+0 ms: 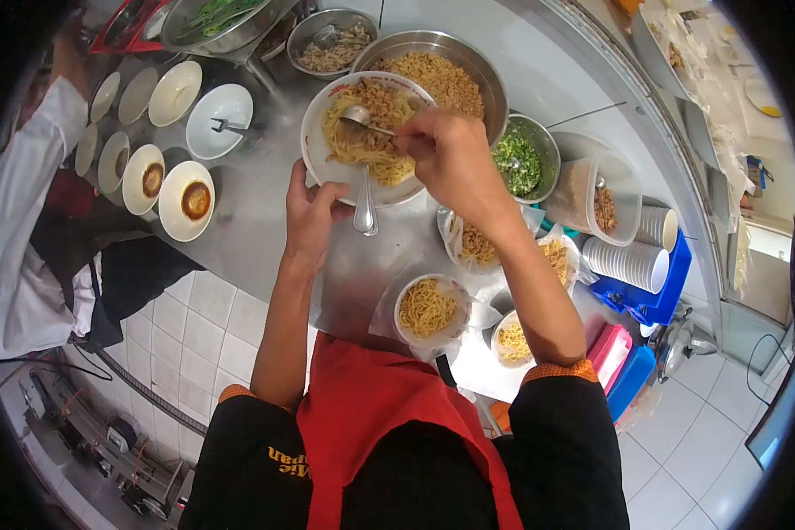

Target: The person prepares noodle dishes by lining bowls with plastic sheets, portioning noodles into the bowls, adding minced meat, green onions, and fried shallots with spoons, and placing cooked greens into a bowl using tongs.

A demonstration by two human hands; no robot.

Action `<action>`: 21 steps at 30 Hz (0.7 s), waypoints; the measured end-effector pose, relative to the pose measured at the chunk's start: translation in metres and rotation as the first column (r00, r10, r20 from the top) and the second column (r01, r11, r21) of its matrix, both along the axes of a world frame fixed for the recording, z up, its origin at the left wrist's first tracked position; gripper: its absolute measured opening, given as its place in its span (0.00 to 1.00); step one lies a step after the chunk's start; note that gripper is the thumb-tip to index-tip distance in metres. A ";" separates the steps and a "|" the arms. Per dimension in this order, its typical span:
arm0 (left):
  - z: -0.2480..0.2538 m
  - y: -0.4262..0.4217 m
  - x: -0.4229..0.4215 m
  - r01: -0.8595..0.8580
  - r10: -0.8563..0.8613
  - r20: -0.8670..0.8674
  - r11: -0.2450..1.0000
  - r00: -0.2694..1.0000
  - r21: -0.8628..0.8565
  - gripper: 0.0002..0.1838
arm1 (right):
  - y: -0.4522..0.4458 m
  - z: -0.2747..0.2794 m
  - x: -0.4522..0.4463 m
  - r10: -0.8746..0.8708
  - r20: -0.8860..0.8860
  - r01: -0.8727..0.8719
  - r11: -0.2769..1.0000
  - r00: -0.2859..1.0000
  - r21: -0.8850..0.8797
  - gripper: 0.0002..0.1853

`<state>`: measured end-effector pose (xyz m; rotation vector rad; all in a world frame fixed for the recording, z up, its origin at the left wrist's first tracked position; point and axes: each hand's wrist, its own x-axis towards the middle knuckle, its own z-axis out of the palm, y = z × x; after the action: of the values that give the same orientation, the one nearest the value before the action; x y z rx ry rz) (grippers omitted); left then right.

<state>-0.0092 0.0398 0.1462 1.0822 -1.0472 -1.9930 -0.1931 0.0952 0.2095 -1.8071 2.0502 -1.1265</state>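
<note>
A white bowl (314, 132) of noodles (384, 168) with minced topping stands on the steel counter. My left hand (312, 214) grips its near left rim, thumb on the edge. My right hand (450, 155) is closed on a spoon (356, 115), its bowl end down on the topping. A second spoon (365, 212) leans over the near rim, its handle outward, close to my left thumb. Behind the bowl is a large steel basin (495, 79) of minced topping (428, 75). A steel bowl of chopped green onions (517, 159) sits right of my right wrist.
Several lined cups of noodles (428, 309) stand near my right forearm. Stacked paper cups (627, 263) lie in a blue tray (671, 283) at right. Several white bowls (185, 201) line the left counter, beside a person in a white sleeve (26, 194).
</note>
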 end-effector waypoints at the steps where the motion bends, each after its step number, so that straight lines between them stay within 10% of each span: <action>1: -0.002 0.000 -0.001 -0.006 0.006 -0.007 1.000 1.000 -0.003 0.29 | 0.001 0.004 0.001 -0.009 0.072 0.011 1.000 0.997 -0.021 0.08; 9: 0.001 0.005 0.023 -0.045 0.046 -0.016 0.999 0.999 0.018 0.29 | -0.015 -0.009 -0.062 -0.395 0.051 0.374 0.898 0.917 0.230 0.06; 11: 0.002 0.009 0.032 -0.069 0.069 0.000 0.998 0.998 0.009 0.29 | -0.025 -0.075 -0.084 -0.212 -0.423 0.389 0.833 0.881 0.393 0.08; 15: -0.001 0.016 0.052 -0.118 0.120 0.063 0.993 0.991 -0.029 0.28 | -0.037 -0.139 -0.081 0.014 -0.442 0.211 0.864 0.897 0.456 0.11; 19: 0.002 0.020 0.067 -0.111 0.112 0.146 0.994 0.983 -0.018 0.27 | -0.041 -0.114 -0.084 -0.251 0.187 0.081 0.773 0.950 0.629 0.08; 21: -0.001 0.023 0.072 -0.115 0.116 0.133 0.993 0.984 -0.010 0.27 | -0.039 -0.103 -0.090 -0.449 0.579 -0.039 0.766 0.680 0.641 0.06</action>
<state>0.0632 0.0628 0.1455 1.2609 -1.0302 -1.8482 -0.2828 0.0564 0.1065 -0.6450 1.8242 -0.8443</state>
